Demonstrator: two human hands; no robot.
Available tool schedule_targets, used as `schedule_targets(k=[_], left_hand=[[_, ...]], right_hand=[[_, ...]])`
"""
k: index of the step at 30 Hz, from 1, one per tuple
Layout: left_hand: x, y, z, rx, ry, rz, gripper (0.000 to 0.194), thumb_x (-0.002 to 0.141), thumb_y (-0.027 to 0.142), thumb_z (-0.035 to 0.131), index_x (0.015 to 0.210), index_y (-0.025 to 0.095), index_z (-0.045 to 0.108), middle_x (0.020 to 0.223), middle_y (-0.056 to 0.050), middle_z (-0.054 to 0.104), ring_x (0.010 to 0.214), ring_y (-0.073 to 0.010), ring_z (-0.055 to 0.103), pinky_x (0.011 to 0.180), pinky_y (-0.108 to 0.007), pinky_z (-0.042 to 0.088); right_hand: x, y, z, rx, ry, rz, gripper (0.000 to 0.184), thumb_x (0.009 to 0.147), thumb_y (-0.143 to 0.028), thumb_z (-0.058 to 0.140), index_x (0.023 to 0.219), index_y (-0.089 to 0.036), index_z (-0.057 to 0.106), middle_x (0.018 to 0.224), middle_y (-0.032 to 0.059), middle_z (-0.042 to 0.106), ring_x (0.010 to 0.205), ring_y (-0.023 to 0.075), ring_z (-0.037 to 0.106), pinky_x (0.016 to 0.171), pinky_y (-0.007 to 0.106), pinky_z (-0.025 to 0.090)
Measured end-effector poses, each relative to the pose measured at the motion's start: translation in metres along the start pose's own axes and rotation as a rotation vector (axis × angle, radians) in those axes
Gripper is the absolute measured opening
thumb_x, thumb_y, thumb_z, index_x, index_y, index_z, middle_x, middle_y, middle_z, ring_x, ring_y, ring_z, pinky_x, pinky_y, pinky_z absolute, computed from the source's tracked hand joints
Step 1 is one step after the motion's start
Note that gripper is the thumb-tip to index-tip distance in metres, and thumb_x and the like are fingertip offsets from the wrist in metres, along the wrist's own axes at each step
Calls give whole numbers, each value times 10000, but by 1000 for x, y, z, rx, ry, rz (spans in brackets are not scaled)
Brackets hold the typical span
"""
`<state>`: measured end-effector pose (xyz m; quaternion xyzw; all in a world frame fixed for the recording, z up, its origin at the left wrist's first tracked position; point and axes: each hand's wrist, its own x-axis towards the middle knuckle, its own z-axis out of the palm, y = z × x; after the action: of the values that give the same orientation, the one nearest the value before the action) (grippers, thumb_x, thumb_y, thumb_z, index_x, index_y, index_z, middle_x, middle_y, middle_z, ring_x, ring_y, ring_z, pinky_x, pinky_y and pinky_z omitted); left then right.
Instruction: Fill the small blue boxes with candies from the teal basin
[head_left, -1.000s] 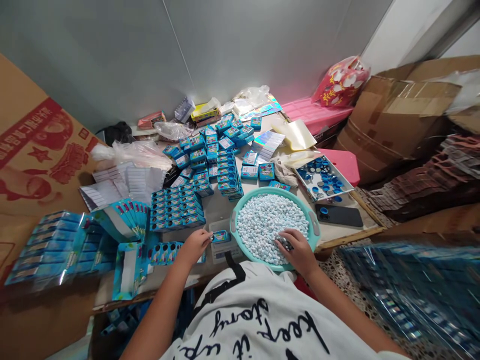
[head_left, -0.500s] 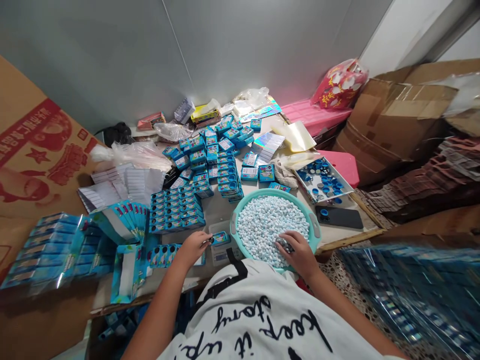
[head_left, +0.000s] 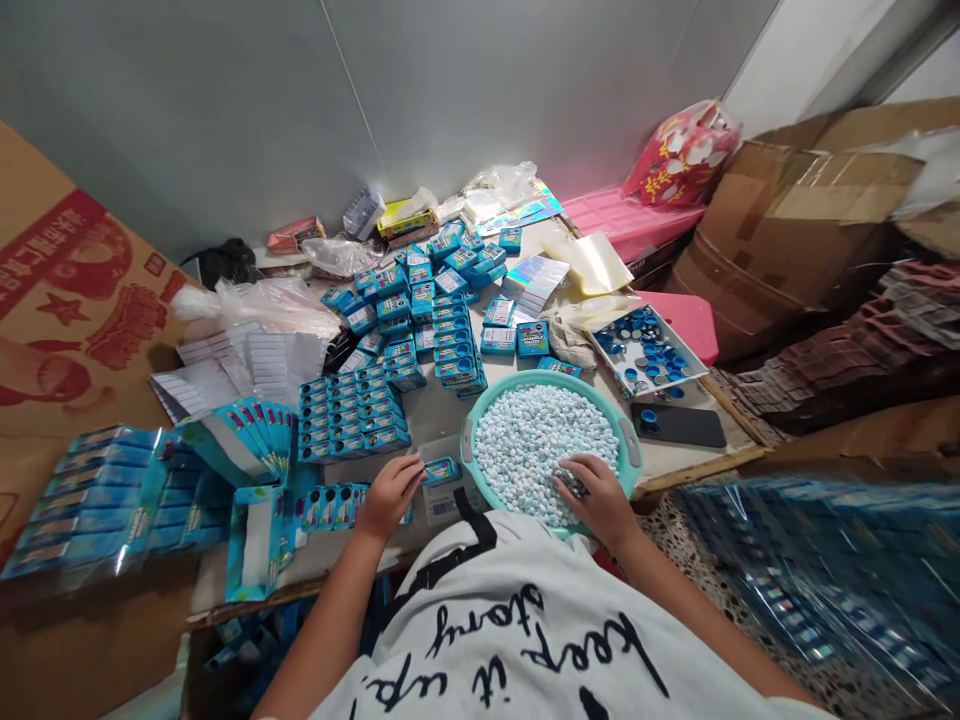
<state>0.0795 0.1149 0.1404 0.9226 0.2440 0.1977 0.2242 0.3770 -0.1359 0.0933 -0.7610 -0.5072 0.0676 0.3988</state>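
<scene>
My left hand (head_left: 390, 492) pinches the left end of a small blue candy box (head_left: 441, 470), fingers pressed together. The box is held over a clear plastic container (head_left: 444, 503) near the table's front edge. My right hand (head_left: 596, 497) is in the turquoise basin (head_left: 632, 455), fingers curled around some of the small white and pale-blue candies (head_left: 536, 440); how many it holds is hidden. To the left stand neat rows of blue boxes (head_left: 352, 415), with a short row of blue boxes (head_left: 334, 507) in front of them, beside my left hand.
Loose blue boxes (head_left: 420, 275) are heaped behind the basin. A white tray (head_left: 694, 380) of blue round caps and a dark phone (head_left: 690, 428) lie at the right. Open display cartons (head_left: 251, 545) stand at the left. Cardboard boxes (head_left: 810, 230) flank the table.
The view has shifted slightly. My left fingers stay at the small box, and the dark bit between them is now less visible. My right hand has moved slightly among the candies.
</scene>
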Motion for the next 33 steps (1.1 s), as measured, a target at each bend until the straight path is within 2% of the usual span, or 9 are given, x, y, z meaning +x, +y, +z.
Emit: schedule_targets(k=[2, 4, 7, 10, 12, 14, 20, 26, 33], left_hand=[[2, 13, 2, -5, 88, 7, 237, 947, 299, 534, 1128, 215, 662, 1148, -89, 662, 1098, -213, 634, 972, -411, 549], [13, 31, 8, -48, 59, 67, 237, 944, 268, 538, 1148, 223, 650, 1136, -75, 659, 1071, -196, 633, 949, -383, 555], [42, 63, 28, -117, -160, 191, 254, 949, 291, 523, 1160, 213, 642, 1107, -73, 667, 1023, -189, 634, 903, -352, 560], [69, 97, 61, -47, -340, 182, 309, 913, 338, 580, 1176, 183, 629, 1145, -106, 640, 1084, -243, 589, 931, -390, 529], [77, 115, 82, 6, -446, 174, 291, 878, 321, 622, 1123, 164, 633, 1112, -119, 630, 1056, -258, 575, 894, -387, 523], [75, 127, 98, 31, -521, 164, 235, 893, 294, 585, 1081, 161, 629, 1074, -112, 620, 1007, -238, 571, 850, -355, 513], [58, 133, 113, 60, -545, 102, 251, 969, 275, 420, 1094, 178, 615, 1142, -91, 582, 1016, -207, 522, 846, -319, 460], [50, 128, 121, 39, -439, 75, 256, 984, 268, 409, 1034, 202, 651, 1048, -63, 627, 964, -197, 538, 833, -304, 447], [41, 123, 121, 3, -346, 142, 254, 988, 253, 426, 1101, 209, 650, 1067, -70, 670, 984, -185, 580, 867, -303, 466]], right_hand=[[0, 0, 0, 1, -6, 10, 222, 900, -342, 594, 1084, -234, 657, 1045, 103, 627, 1011, 252, 610, 909, 436, 530], [0, 0, 0, -1, -10, 14, 224, 898, -346, 596, 1082, -234, 658, 1041, 105, 625, 1011, 254, 607, 912, 442, 527], [1, 0, -1, -4, -8, 5, 226, 894, -346, 600, 1076, -230, 663, 1036, 108, 624, 1008, 255, 606, 918, 442, 523], [1, 0, -1, -10, 1, -1, 233, 888, -354, 604, 1071, -226, 670, 1028, 109, 627, 1000, 258, 609, 916, 442, 523], [0, 2, 0, -17, 5, -6, 235, 885, -358, 609, 1071, -229, 673, 1020, 108, 630, 986, 260, 613, 906, 445, 526], [-1, 4, 1, -26, 12, -17, 232, 882, -355, 618, 1072, -232, 671, 1013, 107, 631, 967, 260, 618, 888, 448, 532], [-2, 10, 3, -38, 12, -72, 239, 844, -304, 685, 1065, -215, 666, 1011, 95, 630, 925, 246, 626, 850, 429, 543], [-1, 9, 0, -60, -12, -76, 248, 830, -276, 703, 1064, -203, 662, 1008, 92, 627, 924, 243, 618, 847, 422, 536], [-1, 8, -1, -58, -19, -96, 234, 833, -274, 706, 1054, -213, 656, 999, 85, 622, 919, 238, 608, 852, 424, 527]])
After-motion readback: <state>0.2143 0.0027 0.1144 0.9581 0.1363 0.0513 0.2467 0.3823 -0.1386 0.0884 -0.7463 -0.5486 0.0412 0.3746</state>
